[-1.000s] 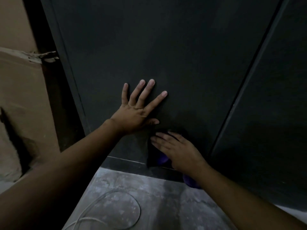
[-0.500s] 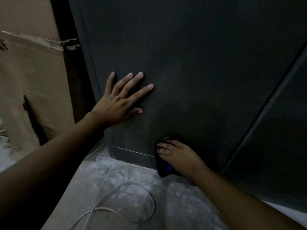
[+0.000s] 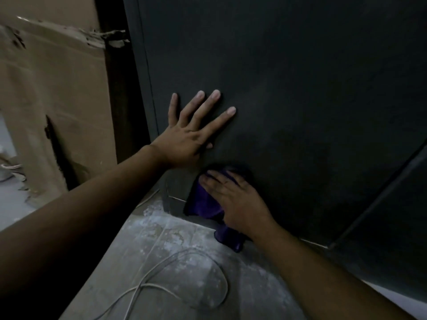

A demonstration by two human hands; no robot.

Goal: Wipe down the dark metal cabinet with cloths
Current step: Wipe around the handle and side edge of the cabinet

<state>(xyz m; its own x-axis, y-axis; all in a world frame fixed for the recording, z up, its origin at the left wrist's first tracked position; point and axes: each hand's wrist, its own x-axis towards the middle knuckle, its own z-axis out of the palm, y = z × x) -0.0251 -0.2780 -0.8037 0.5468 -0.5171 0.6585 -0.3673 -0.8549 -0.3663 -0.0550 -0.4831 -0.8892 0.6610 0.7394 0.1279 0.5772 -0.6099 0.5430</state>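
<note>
Your left hand (image 3: 187, 139) lies flat on the dark metal cabinet (image 3: 300, 88), fingers spread and straight, near its left edge. Just below, your right hand (image 3: 235, 202) presses a purple cloth (image 3: 203, 204) against the cabinet's bottom corner, fingers extended over it (cloth tail hangs under the wrist). White cable (image 3: 161, 285) loops on the dusty floor (image 3: 184, 239).
</note>
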